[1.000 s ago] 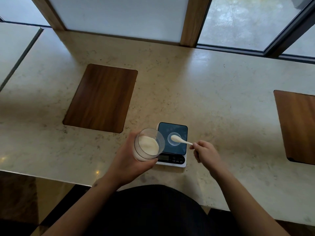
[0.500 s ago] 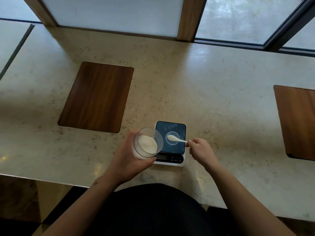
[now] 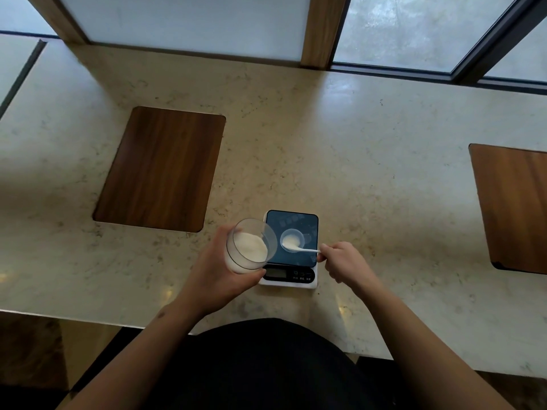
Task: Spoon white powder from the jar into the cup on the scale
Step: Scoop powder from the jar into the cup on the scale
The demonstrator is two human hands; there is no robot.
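Note:
A small digital scale (image 3: 307, 223) with a dark top and white base sits near the counter's front edge. On it stands a little clear cup (image 3: 291, 236) holding some white powder. My left hand (image 3: 219, 273) grips a clear jar (image 3: 248, 247) of white powder, tilted toward the scale and raised just left of it. My right hand (image 3: 343, 261) pinches the handle of a white spoon (image 3: 299, 248), whose bowl rests at the cup's near rim.
The marble counter (image 3: 355, 161) carries a wooden inlay panel (image 3: 161, 168) at the left and another wooden panel (image 3: 515, 208) at the right edge. Windows and wooden posts line the far side. My dark-clothed body is against the front edge.
The spoon has shifted from over the cup's middle to its near rim, and white powder now shows in the cup. The jar stays held beside the scale.

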